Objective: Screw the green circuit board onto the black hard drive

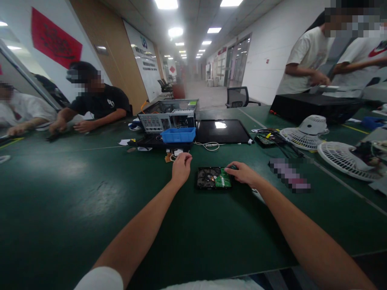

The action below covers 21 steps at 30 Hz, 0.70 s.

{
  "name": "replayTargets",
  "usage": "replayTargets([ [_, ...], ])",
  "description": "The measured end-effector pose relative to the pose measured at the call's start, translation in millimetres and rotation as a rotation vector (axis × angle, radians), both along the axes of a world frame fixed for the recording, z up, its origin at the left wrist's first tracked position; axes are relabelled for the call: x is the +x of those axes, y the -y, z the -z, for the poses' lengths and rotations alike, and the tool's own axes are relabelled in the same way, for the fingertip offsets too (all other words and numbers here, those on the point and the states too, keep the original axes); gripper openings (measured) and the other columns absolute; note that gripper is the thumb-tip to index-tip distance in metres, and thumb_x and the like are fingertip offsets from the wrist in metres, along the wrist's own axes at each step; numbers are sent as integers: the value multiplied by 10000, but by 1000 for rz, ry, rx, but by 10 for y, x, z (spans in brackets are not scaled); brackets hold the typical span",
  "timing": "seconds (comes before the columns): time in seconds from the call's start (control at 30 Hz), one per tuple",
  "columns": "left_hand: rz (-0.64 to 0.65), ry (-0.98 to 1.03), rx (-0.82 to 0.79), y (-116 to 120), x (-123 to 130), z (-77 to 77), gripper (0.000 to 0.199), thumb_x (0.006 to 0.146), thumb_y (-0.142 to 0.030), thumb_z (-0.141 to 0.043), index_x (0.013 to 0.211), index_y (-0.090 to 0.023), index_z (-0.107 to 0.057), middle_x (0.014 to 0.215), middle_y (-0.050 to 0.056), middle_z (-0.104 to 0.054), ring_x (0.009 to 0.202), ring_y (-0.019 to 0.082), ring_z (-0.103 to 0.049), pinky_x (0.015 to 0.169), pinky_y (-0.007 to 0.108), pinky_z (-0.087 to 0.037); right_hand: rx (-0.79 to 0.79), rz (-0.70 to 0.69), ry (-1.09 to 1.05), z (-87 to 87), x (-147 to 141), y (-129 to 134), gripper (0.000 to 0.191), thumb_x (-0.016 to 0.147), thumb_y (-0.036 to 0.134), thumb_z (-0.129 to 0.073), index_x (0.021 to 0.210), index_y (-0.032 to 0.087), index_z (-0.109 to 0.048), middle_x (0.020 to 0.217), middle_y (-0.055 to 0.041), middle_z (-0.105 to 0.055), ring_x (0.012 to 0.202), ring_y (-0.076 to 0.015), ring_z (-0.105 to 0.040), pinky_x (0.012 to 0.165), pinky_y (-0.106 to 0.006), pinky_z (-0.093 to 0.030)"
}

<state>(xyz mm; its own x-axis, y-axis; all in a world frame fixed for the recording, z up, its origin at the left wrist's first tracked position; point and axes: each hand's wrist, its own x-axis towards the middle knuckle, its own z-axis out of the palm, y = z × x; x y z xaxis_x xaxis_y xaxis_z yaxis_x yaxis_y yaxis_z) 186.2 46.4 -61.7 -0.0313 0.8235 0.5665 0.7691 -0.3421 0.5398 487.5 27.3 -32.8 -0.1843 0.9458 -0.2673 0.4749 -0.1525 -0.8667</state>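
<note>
A hard drive (208, 177) with a black casing and a green circuit board (223, 180) lies flat on the green table in front of me. My right hand (243, 174) is at its right edge, fingers closed around a small dark thing (232, 166) that I cannot make out; the thumb reaches over the board's corner. Left of the drive and apart from it, my left hand (180, 170) is raised with thumb and fingertips pinched together. Whatever is between them, if anything, is too small to name. Just behind that hand lie white connectors and a cable (173, 155).
Behind my hands stand a blue bin (178, 135), an open computer case (169, 117) and a flat black panel (223, 131). White fan parts (305, 133) and a dark circuit board with cables (267, 139) are on the right. Other people work at both sides.
</note>
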Motion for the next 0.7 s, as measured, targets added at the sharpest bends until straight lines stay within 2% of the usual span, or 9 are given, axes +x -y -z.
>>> replayTargets([
  [0.13,92,22,55,96,150,-98,68,957,-171,-562,974,-206,-619,1022,66,-669,961,213,-635,864,321,-514,18,62,-27,28,43,-42,388,855,463,-711,1102,180,-618,646,47,-540,474,-69,-410,410,-189,-263],
  [0.27,174,30,61,216,318,-231,68,961,-162,-573,968,-209,-621,1016,58,-667,953,202,-636,867,319,-524,136,85,-62,-14,85,-64,290,805,413,-738,926,176,-623,620,48,-513,498,-80,-435,433,-202,-282],
  [0.37,256,6,47,325,464,-310,60,967,-172,-584,979,-214,-625,1009,49,-666,947,200,-637,878,325,-524,168,16,-150,-111,27,4,323,762,450,-767,864,178,-626,567,69,-452,481,-75,-382,439,-216,-251],
  [0.53,449,-72,31,471,651,-335,62,989,-203,-577,978,-213,-637,983,43,-665,931,194,-635,861,316,-514,76,-124,-282,-243,-162,188,402,731,508,-802,899,180,-641,582,75,-459,485,-68,-357,450,-221,-222],
  [0.7,472,-41,-5,511,701,-314,81,990,-192,-568,971,-218,-642,977,34,-682,921,186,-647,852,307,-513,97,-136,-345,-254,-245,253,417,752,518,-784,954,179,-648,654,55,-501,528,-71,-393,456,-210,-240],
])
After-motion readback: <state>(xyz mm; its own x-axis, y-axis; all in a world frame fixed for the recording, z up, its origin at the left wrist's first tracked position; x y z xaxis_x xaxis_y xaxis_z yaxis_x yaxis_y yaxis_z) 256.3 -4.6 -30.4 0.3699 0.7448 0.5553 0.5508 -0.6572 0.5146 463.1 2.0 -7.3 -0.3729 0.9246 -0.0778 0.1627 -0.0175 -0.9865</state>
